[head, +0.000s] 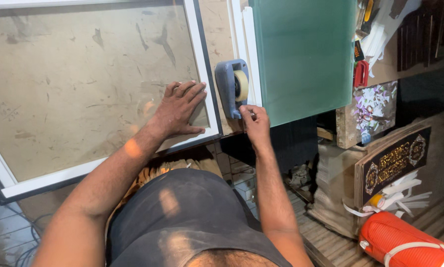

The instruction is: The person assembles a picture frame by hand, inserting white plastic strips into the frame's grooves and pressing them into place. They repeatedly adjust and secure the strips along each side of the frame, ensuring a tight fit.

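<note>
The tape dispenser [231,88], blue-grey with a roll of pale tape in it, stood on the tabletop [217,29] just right of the white-framed glass panel [83,89] and against the near-left corner of a frosted green glass sheet [303,54]. Nearest the camera came the person's dark shirt and both forearms; beyond them the right hand [254,121] sat at the near end of the dispenser, its fingertips [247,111] pinched together on what looked like the tape's free end, though the tape itself was too small to make out there; the left hand [178,110] lay flat and spread, palm down, on the glass panel close to its near-right corner, holding nothing; its fingers [190,89] reached almost to the white frame [207,74]. Low on the right, beside the tabletop, lay an orange cylinder [405,242] with a white strap; behind it leaned a dark plaque [393,160] with gold ornament, then a board with purple flowers [373,109]; farther off, past the green sheet, a red tool [361,74] and white strips [385,29] cluttered the top corner.
</note>
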